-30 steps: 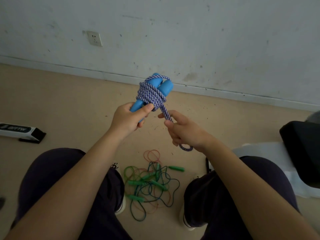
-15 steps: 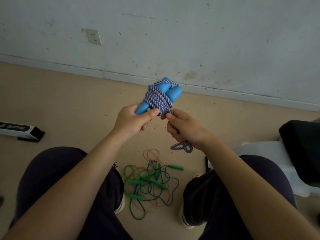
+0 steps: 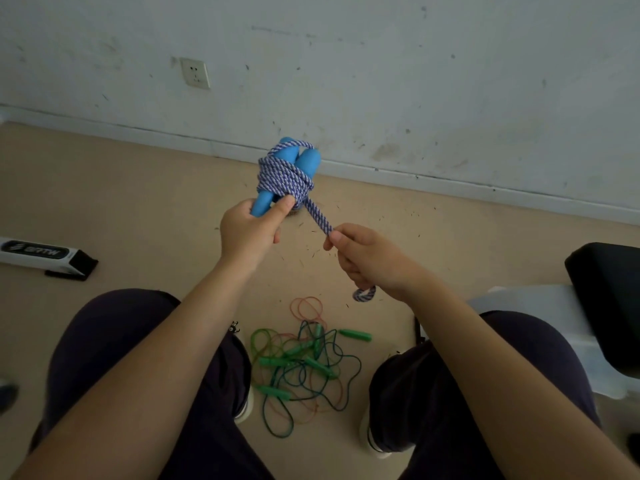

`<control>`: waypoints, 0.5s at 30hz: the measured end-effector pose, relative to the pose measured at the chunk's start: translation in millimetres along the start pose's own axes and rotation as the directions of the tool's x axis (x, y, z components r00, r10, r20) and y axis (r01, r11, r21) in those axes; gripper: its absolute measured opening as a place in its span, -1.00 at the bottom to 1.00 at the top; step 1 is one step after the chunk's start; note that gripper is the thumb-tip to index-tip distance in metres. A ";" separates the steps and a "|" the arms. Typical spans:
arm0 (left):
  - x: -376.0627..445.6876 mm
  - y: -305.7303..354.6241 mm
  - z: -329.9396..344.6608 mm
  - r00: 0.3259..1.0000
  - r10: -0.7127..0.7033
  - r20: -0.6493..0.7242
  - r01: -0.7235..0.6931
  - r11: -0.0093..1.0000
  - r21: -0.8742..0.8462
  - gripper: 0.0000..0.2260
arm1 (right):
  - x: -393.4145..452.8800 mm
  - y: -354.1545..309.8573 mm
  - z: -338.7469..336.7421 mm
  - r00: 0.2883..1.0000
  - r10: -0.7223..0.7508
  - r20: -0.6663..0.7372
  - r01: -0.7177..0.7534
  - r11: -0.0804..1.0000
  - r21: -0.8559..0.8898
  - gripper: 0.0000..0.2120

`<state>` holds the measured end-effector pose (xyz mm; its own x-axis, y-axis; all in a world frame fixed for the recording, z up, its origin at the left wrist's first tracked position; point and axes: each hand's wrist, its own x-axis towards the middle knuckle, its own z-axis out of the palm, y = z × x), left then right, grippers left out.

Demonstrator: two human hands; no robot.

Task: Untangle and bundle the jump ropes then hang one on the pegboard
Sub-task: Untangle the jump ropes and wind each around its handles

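A jump rope with two blue handles (image 3: 305,161) is wound into a bundle of purple-and-white braided cord (image 3: 284,178) held up in front of me. My left hand (image 3: 250,233) grips the lower ends of the handles, thumb pressed against the wraps. My right hand (image 3: 370,254) grips the doubled loose end of the cord (image 3: 318,216), pulled taut down and to the right; its loop tip (image 3: 364,294) sticks out below the fist. On the floor between my feet lies a tangle of thin green, blue and orange ropes with green handles (image 3: 304,362). No pegboard is in view.
A white wall with a socket (image 3: 196,73) stands ahead. A white-and-black box (image 3: 41,253) lies on the floor at left. A black seat on a white frame (image 3: 609,292) is at right. My knees frame the tangle.
My right hand has drawn the loose end away from the bundle, down and right, so the cord is now stretched taut. The bundle has shifted slightly left.
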<state>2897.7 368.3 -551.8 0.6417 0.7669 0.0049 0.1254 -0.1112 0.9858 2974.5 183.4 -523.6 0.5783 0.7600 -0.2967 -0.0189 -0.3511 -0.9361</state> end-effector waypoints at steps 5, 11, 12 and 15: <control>-4.2 -3.5 6.9 0.995 0.010 0.101 -0.016 0.998 0.054 -0.70 | -5.8 4.6 -8.9 0.998 -0.045 0.048 0.051 0.991 -0.125 -0.80; -4.6 -3.1 7.1 0.994 -0.018 0.109 0.011 0.998 0.060 -0.70 | -3.7 0.1 -3.3 0.999 0.012 -0.032 -0.013 0.999 -0.039 -0.75; -6.1 -2.3 7.7 0.994 -0.023 0.110 0.016 0.998 0.060 -0.70 | -3.0 -0.4 -2.0 0.998 0.000 -0.059 -0.004 0.997 -0.078 -0.74; -9.4 3.9 8.3 0.989 -0.076 0.124 0.083 0.996 -0.045 -0.71 | -0.1 0.9 -1.0 0.993 -0.020 -0.115 -0.009 0.969 -0.248 -0.75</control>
<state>2898.4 355.4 -549.4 0.7194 0.6885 -0.0914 0.1441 -0.0193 0.9894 2975.2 182.5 -524.2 0.6685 0.6990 -0.2539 0.1790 -0.4826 -0.8574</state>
